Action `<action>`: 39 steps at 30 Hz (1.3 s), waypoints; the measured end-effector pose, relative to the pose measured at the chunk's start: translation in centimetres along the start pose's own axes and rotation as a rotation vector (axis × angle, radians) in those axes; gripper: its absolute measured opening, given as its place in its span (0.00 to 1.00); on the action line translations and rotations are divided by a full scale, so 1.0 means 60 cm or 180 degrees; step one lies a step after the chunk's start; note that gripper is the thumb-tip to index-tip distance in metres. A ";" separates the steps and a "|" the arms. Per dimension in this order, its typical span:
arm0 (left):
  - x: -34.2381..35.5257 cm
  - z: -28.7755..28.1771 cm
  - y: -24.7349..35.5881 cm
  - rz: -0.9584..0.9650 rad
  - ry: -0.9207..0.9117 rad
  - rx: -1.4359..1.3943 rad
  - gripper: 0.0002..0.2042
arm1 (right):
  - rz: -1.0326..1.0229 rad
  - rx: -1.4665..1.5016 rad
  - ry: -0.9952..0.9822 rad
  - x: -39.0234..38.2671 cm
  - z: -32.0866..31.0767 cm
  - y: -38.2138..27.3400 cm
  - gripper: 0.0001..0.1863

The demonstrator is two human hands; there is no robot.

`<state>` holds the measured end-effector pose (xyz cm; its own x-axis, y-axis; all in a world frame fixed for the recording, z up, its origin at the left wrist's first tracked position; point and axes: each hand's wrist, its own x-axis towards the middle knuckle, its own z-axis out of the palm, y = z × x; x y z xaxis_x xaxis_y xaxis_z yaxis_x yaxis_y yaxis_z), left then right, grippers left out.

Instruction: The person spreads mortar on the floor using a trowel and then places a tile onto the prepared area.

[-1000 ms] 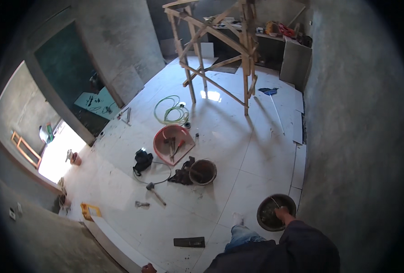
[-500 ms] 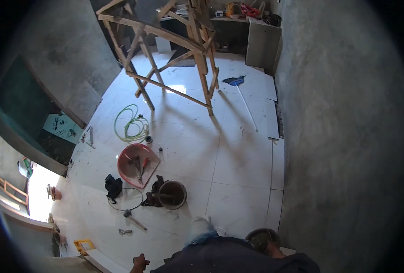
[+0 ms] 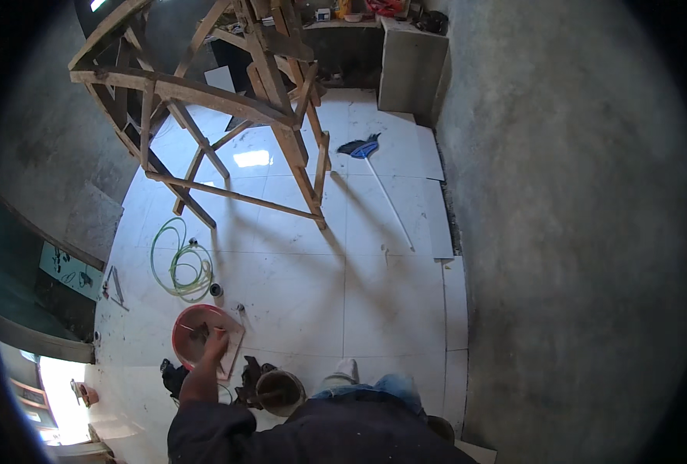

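My left hand [image 3: 217,342] reaches down into a round red basin [image 3: 180,329] on the tiled floor. Its fingers look closed around part of a tool, but the grip is too small to make out. Beside the hand a dark tool [image 3: 198,332] lies in the basin. A flat pale piece [image 3: 233,352] juts out under the basin's right side. Close to my left forearm stands a bucket [image 3: 293,398] with a handle-like stick inside. My right hand is out of sight; the rim of a dark container [image 3: 441,427] shows by my right side.
A wooden trestle [image 3: 197,100] stands ahead on the left. A blue-headed broom [image 3: 382,185] lies to its right. Coiled green hose [image 3: 181,267] is beyond the basin. Dark cloth [image 3: 249,379] and a black bag [image 3: 175,377] are near the bucket. A grey wall [image 3: 560,232] borders the right.
My left hand has moved forward from low at the left into the red basin. My right hand has left the view, where it was in the dark container. The view has shifted.
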<state>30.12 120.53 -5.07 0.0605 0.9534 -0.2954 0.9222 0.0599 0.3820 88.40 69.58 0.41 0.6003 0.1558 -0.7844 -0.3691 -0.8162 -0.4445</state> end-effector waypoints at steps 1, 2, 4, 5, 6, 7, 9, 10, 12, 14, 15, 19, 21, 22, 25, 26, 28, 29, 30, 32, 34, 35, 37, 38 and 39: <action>0.078 0.031 0.112 0.0513 -0.0303 -0.0376 0.19 | -0.0078 -0.0060 0.0157 0.018 -0.011 -0.054 0.31; 0.123 0.086 0.319 0.0154 -0.0674 -0.0398 0.15 | -0.0109 -0.0106 0.0429 0.041 -0.045 -0.097 0.31; 0.263 0.068 0.392 0.1399 -0.0330 0.1335 0.11 | -0.0451 -0.0069 -0.0010 0.096 0.051 -0.237 0.30; 0.318 0.095 0.477 0.1825 -0.0128 0.1139 0.11 | -0.0565 -0.0038 -0.0079 0.118 0.080 -0.301 0.30; 0.357 0.123 0.566 0.2237 0.0039 0.0937 0.10 | -0.0679 -0.0063 -0.0115 0.146 0.101 -0.364 0.30; 0.376 0.154 0.649 0.1388 -0.0458 -0.0391 0.14 | -0.0784 -0.0100 -0.0196 0.173 0.125 -0.426 0.30; 0.369 0.233 0.830 0.1763 -0.1269 -0.0388 0.22 | -0.0856 -0.0240 -0.0104 0.239 0.123 -0.518 0.30; 0.392 0.240 0.851 0.2756 -0.1269 0.0512 0.22 | -0.0970 -0.0302 -0.0242 0.255 0.146 -0.576 0.30; 0.439 0.232 0.831 0.3084 -0.1008 0.0393 0.23 | -0.1287 -0.0431 -0.0680 0.263 0.196 -0.699 0.30; 0.408 0.257 1.013 0.2315 -0.1597 -0.0031 0.23 | -0.1296 -0.0508 -0.0410 0.347 0.125 -0.792 0.30; 0.422 0.253 1.013 0.2444 -0.1604 0.0024 0.24 | -0.1382 -0.0566 -0.0515 0.359 0.127 -0.838 0.30; 0.458 0.195 1.099 0.2045 -0.1506 0.0176 0.22 | -0.1613 -0.0662 -0.0681 0.434 0.107 -0.990 0.30; 0.491 0.174 1.146 0.1995 -0.1705 0.0411 0.14 | -0.1703 -0.0684 -0.0717 0.466 0.098 -1.051 0.30; 0.511 0.171 1.163 0.1966 -0.1773 0.0501 0.11 | -0.1725 -0.0679 -0.0718 0.476 0.096 -1.083 0.30; 0.603 0.196 1.192 0.1672 -0.2136 0.0575 0.08 | -0.1775 -0.0691 -0.0758 0.517 0.103 -1.170 0.30; 0.643 0.205 1.212 0.1975 -0.1977 0.0722 0.13 | -0.1795 -0.0700 -0.0755 0.537 0.103 -1.199 0.30; 0.722 0.244 1.179 0.2156 -0.1725 0.0894 0.18 | -0.1819 -0.0731 -0.0871 0.541 0.131 -1.252 0.30; 0.760 0.253 1.135 0.2676 -0.1093 0.1272 0.17 | -0.1903 -0.0725 -0.1031 0.534 0.160 -1.285 0.30; 0.799 0.268 1.159 0.2448 -0.1169 0.1119 0.16 | -0.1897 -0.0726 -0.0995 0.550 0.165 -1.316 0.30; 0.850 0.287 1.226 0.1072 -0.1900 0.0363 0.15 | -0.1858 -0.0723 -0.0903 0.592 0.175 -1.383 0.29; 0.878 0.289 1.288 0.1680 -0.1927 0.0160 0.15 | -0.1761 -0.0717 -0.0757 0.640 0.180 -1.449 0.29; 0.888 0.270 1.287 0.2138 -0.1853 -0.0020 0.17 | -0.1748 -0.0707 -0.0789 0.646 0.194 -1.481 0.29; 0.949 0.254 1.351 0.0779 -0.2491 0.0367 0.19 | -0.1756 -0.0683 -0.0752 0.674 0.206 -1.559 0.29; 0.967 0.244 1.373 0.0758 -0.2535 0.0383 0.19 | -0.1731 -0.0663 -0.0704 0.691 0.204 -1.595 0.29; 0.985 0.237 1.391 0.0774 -0.2392 0.0167 0.19 | -0.1721 -0.0650 -0.0677 0.711 0.213 -1.625 0.29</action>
<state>116.10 177.70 -3.08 0.4872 0.4817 -0.7284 0.8657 -0.1565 0.4755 140.95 162.93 4.75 0.5020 0.6679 -0.5495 0.1042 -0.6774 -0.7282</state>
